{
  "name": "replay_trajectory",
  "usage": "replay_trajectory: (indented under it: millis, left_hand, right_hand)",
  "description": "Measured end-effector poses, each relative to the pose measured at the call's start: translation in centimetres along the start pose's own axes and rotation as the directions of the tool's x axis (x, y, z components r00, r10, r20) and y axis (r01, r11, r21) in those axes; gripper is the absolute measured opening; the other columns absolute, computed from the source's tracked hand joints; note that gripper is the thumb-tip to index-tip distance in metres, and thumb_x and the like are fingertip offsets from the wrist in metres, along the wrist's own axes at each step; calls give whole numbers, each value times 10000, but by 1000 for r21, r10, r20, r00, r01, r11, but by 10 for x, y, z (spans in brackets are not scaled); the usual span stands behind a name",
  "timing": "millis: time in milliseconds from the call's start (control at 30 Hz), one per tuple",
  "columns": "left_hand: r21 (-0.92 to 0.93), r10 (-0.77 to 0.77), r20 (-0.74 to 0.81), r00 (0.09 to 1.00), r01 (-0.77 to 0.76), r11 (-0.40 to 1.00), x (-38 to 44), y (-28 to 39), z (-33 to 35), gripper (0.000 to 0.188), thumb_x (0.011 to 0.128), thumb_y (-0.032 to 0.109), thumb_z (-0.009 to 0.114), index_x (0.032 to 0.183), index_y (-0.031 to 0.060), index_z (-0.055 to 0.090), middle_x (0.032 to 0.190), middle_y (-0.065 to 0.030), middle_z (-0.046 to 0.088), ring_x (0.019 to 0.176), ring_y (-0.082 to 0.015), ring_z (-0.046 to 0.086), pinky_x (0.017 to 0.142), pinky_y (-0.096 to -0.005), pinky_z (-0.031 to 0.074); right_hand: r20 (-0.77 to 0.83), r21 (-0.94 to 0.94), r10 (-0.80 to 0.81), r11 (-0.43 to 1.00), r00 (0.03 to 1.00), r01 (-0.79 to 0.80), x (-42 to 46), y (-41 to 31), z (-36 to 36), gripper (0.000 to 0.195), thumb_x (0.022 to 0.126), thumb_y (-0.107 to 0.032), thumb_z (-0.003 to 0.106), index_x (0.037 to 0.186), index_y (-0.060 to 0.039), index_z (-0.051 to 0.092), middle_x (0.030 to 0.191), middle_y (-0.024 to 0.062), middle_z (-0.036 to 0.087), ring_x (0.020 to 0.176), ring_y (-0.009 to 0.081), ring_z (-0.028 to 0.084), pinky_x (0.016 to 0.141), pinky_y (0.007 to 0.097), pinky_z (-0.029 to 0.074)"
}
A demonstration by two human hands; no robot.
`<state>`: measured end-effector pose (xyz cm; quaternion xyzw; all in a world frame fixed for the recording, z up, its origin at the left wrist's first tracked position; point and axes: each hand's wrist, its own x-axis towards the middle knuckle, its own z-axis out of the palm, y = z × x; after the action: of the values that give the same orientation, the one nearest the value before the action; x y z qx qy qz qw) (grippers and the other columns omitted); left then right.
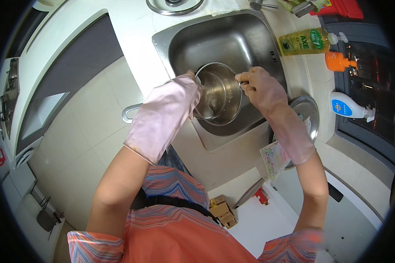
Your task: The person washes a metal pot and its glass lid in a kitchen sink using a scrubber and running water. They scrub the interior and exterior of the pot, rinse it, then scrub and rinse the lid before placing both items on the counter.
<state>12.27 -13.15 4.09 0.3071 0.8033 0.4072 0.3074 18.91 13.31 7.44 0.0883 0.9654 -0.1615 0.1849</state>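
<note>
A round stainless-steel pot (222,98) is tilted over the near part of the metal sink (214,42), its inside wet and shiny. My left hand (171,105), in a pale pink rubber glove, grips the pot's left rim; its fingertips are partly hidden. A long metal handle (131,112) sticks out to the left from beneath that forearm. My right hand (263,88), in a matching glove, pinches the opposite rim, with a small dark part showing between its fingers. Whether it holds anything besides the rim, I cannot tell.
A glass lid (174,5) lies beyond the sink, near the faucet (256,4). Along the right ledge are an AXE dish soap bottle (304,42), an orange pump bottle (335,61) and a white spray bottle (347,105). A round metal lid (311,108) sits beside my right forearm.
</note>
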Motion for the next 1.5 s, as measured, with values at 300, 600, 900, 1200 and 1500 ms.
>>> replay_trajectory:
  millis: [300,600,900,1200,1500]
  left_hand:
    - [45,6,4,1000,-6,999,0,1,0,130,980,67,536,1076,2,594,856,-67,634,734,-161,641,607,-278,524]
    - [160,22,-6,1000,-20,987,3,7,-8,127,971,63,541,1066,0,598,852,-71,636,735,-161,643,613,-277,523]
    - [231,66,5,998,-66,971,9,17,-6,124,962,58,547,1056,-1,603,849,-75,638,736,-161,644,619,-275,523]
    - [203,55,20,998,-58,978,4,18,-5,128,962,51,546,1066,0,601,850,-59,635,736,-146,635,623,-267,520]
    - [161,33,37,999,-38,986,8,20,-3,135,963,44,544,1079,1,599,852,-41,631,737,-129,625,627,-258,516]
  right_hand:
    - [232,-192,293,948,927,-252,28,-16,103,243,927,-249,592,1097,-133,723,1103,155,707,1005,375,689,892,435,559]
    - [229,-363,307,907,924,-212,11,-45,97,188,906,-153,593,928,-43,744,1023,121,754,970,294,738,780,367,597]
    - [38,-341,143,932,989,-122,34,9,141,171,898,-193,608,923,-96,747,967,151,754,897,318,748,752,407,607]
    - [-23,-438,34,898,999,-41,39,-14,119,148,871,-112,626,938,2,692,880,136,741,841,302,750,682,403,604]
    - [92,-483,312,844,946,-231,33,-35,115,252,946,-192,527,971,-1,689,1004,169,746,910,314,746,768,383,603]
